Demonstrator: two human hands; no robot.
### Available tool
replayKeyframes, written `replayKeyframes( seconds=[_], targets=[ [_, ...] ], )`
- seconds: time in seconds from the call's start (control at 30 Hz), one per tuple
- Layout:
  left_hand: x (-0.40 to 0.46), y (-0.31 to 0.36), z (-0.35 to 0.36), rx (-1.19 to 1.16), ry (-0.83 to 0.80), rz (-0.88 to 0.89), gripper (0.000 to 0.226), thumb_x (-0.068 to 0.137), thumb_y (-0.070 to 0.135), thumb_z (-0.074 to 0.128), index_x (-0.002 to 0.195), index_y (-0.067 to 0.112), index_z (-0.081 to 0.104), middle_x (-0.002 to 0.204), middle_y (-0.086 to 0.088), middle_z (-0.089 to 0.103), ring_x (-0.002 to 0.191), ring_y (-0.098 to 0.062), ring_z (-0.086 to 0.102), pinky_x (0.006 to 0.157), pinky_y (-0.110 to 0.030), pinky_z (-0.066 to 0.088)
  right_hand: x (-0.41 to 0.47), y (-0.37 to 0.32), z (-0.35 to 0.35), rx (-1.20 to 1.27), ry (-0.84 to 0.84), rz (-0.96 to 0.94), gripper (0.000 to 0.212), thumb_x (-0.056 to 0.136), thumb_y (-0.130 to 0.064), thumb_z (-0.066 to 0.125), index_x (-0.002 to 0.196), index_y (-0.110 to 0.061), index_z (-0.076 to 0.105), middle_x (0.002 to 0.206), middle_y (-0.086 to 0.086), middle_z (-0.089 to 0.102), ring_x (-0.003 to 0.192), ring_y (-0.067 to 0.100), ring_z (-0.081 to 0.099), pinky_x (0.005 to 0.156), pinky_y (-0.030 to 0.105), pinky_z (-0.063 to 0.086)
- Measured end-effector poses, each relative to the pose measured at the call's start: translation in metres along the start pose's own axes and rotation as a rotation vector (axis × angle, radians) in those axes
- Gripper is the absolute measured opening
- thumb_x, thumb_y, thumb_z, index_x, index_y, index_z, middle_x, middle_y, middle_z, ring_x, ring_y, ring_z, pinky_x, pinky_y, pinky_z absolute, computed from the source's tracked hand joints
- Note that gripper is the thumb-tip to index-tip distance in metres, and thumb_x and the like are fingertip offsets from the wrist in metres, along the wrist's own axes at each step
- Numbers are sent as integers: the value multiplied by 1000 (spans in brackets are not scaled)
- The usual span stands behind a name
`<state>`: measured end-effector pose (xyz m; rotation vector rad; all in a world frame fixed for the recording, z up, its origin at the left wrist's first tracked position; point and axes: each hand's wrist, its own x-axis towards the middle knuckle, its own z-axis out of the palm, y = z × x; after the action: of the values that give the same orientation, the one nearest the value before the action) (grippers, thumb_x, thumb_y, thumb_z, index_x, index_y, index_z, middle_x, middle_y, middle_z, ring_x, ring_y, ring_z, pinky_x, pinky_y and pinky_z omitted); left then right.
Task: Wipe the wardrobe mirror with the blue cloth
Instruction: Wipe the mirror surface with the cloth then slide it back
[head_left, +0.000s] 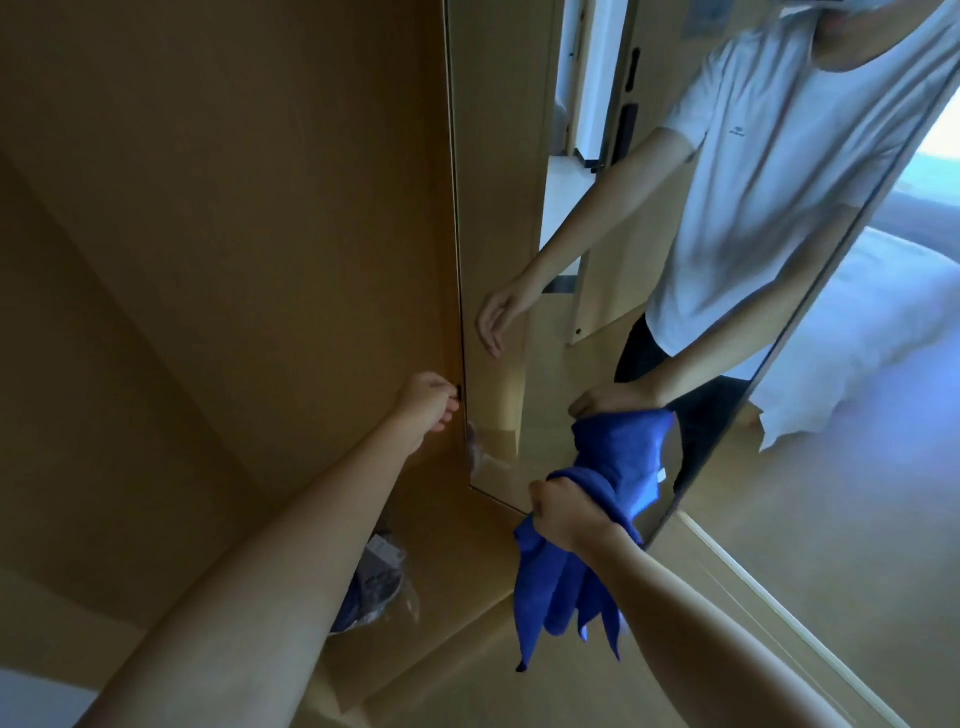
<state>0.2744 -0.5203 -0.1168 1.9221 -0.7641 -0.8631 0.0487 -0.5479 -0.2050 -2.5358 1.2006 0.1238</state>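
The wardrobe mirror (519, 208) is a tall panel on a wooden door, running from the top centre down to the lower middle. My right hand (566, 512) grips the bunched blue cloth (550, 582) and holds it against the mirror's lower corner. The rest of the cloth hangs below my fist. My left hand (423, 402) reaches to the mirror's left edge, with loosely curved fingers beside a small dark knob (460, 397). The glass reflects a person in a white shirt, both hands and the cloth.
A brown wardrobe panel (234, 234) fills the left side. A clear plastic bag with dark contents (379, 582) lies low inside the wardrobe under my left arm. White bedding (857, 364) and a wooden floor (831, 519) are to the right of the mirror.
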Motion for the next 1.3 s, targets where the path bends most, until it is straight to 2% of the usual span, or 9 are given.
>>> replayKeyframes(
  seconds=[0.17,0.3,0.5,0.7,0.83,1.0,1.1,1.23,1.3],
  targets=[
    [-4,23,12,21,9,33,16,101,16,47,108,11,60,100,-10,67,82,-19,61,73,-32,54,-21,17,-25,12,208,-52,16,91,-14,43,77,-16,51,71,6,60,66,24,55,57,34,35],
    [-5,41,12,48,48,41,14,98,11,46,108,10,57,106,-14,65,82,-21,58,72,-34,51,-34,21,-58,162,413,-66,23,90,-11,44,68,-17,41,55,-1,48,50,20,45,48,37,37],
    [-13,75,0,35,110,125,33,96,7,52,128,8,44,110,-12,52,89,-24,51,65,-32,45,-50,13,-109,360,685,-51,16,92,-16,50,76,-17,48,52,-3,53,48,14,51,46,38,42],
    [-14,111,-19,-7,111,223,33,100,8,38,129,13,50,127,-14,54,114,-34,54,94,-41,46,-76,12,-165,701,1081,115,5,94,-14,50,99,-15,47,59,-6,56,57,9,53,51,27,35],
    [-14,126,-27,-57,181,264,28,95,4,36,117,16,49,122,-19,57,91,-26,50,75,-35,40,-83,15,-202,819,1291,287,8,98,-18,43,102,-12,41,67,-6,55,62,12,52,61,32,29],
    [-15,144,-33,-97,154,318,21,98,11,46,118,15,49,123,-22,59,87,-28,52,74,-40,49,-87,26,-239,762,1343,487,22,103,-33,36,112,-14,39,84,1,59,76,26,50,67,34,30],
    [-15,150,-34,-114,177,320,19,101,15,43,118,13,52,124,-23,58,109,-42,58,91,-50,49,-88,33,-250,680,1275,517,26,104,-37,32,114,-15,41,86,2,55,79,25,47,71,35,31],
    [-14,149,-34,-184,211,355,19,104,24,39,108,14,55,103,-17,60,98,-41,60,72,-39,43,-82,40,-253,617,1227,513,28,104,-37,27,109,-19,48,87,7,58,81,28,50,71,38,37],
    [-14,149,-33,-209,235,359,15,103,27,43,103,18,55,98,-11,59,98,-38,61,74,-37,44,-80,41,-255,630,1223,511,28,104,-37,27,108,-20,49,88,6,59,81,29,52,72,38,38]
  ],
)
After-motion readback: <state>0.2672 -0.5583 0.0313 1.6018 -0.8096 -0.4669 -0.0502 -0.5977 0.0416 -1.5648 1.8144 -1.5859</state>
